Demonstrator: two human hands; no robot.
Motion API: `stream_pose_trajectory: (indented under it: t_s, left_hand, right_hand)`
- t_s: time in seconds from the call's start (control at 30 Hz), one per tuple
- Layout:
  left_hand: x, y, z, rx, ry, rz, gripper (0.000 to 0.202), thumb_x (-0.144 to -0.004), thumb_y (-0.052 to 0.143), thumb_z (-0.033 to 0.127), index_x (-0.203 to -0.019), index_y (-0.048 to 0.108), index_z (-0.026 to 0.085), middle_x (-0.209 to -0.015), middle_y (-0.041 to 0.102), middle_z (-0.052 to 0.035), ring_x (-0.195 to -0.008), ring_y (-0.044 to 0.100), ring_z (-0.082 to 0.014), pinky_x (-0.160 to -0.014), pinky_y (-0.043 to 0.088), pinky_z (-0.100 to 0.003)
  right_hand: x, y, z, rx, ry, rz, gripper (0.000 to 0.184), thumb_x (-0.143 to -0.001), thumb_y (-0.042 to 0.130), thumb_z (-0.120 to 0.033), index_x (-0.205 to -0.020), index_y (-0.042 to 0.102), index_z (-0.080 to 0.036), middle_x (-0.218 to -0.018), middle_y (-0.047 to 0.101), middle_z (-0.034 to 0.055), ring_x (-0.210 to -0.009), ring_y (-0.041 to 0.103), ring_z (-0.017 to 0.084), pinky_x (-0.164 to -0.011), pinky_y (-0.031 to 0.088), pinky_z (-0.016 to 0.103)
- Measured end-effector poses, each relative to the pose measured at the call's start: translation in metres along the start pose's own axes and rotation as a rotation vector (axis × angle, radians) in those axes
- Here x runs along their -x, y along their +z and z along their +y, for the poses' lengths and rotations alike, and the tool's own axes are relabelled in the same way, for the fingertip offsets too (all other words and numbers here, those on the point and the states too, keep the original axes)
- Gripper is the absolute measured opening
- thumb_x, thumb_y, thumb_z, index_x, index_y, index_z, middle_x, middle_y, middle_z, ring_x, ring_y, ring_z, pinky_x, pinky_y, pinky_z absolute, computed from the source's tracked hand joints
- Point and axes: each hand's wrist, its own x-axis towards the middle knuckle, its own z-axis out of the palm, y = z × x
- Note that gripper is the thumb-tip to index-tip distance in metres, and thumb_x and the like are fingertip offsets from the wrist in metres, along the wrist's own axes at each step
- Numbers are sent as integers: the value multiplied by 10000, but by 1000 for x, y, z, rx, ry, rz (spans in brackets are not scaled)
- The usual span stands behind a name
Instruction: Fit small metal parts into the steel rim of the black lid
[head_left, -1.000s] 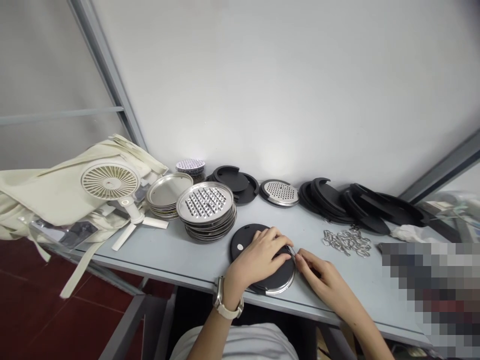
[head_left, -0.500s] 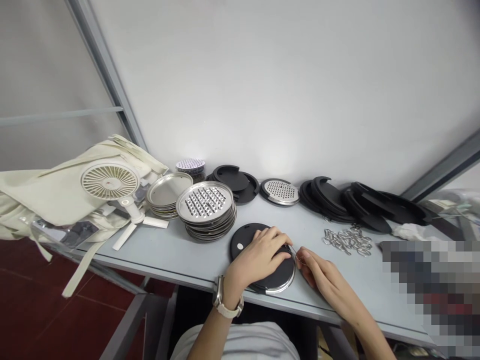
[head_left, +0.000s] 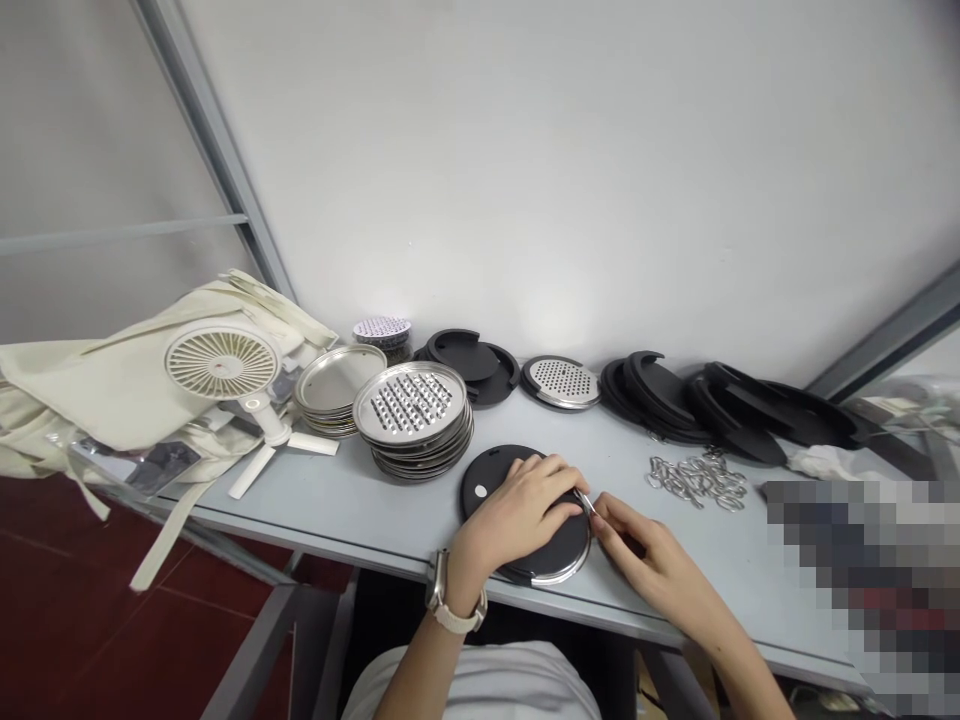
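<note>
A round black plastic disc (head_left: 491,470), with a white dot and a shiny metal rim showing along its lower right, lies flat near the table's front edge. Across its top rests my left hand (head_left: 525,510), its fingers curled over the right side and holding it down; the thumb and forefinger close near that edge. My right hand (head_left: 637,545) pinches a small metal wire loop (head_left: 585,501) against the disc's right edge. Whether the loop is hooked into the disc is hidden by the fingers. Several similar wire loops (head_left: 697,483) lie heaped beyond my right hand.
Left of the disc stand a stack of metal grater discs (head_left: 410,405) and a stack of plain metal discs (head_left: 337,380). Black holders (head_left: 660,395) line the wall, beside a finished-looking grater (head_left: 562,382). A white fan (head_left: 223,362) stands before a cream bag (head_left: 112,385).
My right hand has turned slightly and moved up, bringing the wire loop's shiny end more into view at the disc's edge. My left hand stays on the disc.
</note>
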Motion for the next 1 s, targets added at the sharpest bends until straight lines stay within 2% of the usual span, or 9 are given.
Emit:
stream_pose_trajectory:
  t_s: [0.1,0.4,0.6,1.0]
  left_hand:
    - [0,0,0,20,13,7,107,-947,480,222,-1020,555,236,-1079,607,20,-1004,516,-164,-941,388,-331]
    - [0,2,-2,40,30,9,237,-959,456,224,-1159,581,245,-1164,618,-5,-1060,521,-183,-984,373,-352]
    - [-2,3,-4,80,45,1,284,-954,465,198,-1204,581,265,-1164,635,2,-1084,521,-176,-986,378,-343]
    - [-2,2,-2,108,47,10,299,-949,468,183,-1223,571,247,-1189,644,4,-1103,518,-176,-986,382,-337]
  right_hand:
    - [-1,-1,-2,-13,0,-8,327,-980,347,-444,-750,401,-217,-648,375,-53,-606,386,132,-574,328,233]
    - [-3,-3,-9,-68,35,-10,304,-988,338,-424,-800,462,-220,-676,502,-33,-628,460,150,-600,355,237]
    - [-3,-3,-9,-69,61,-11,359,-989,323,-445,-749,454,-211,-652,495,-32,-605,448,143,-590,357,238]
    - [-3,-2,-9,-25,18,29,364,-989,324,-434,-747,476,-207,-607,497,-33,-569,459,143,-563,368,238]
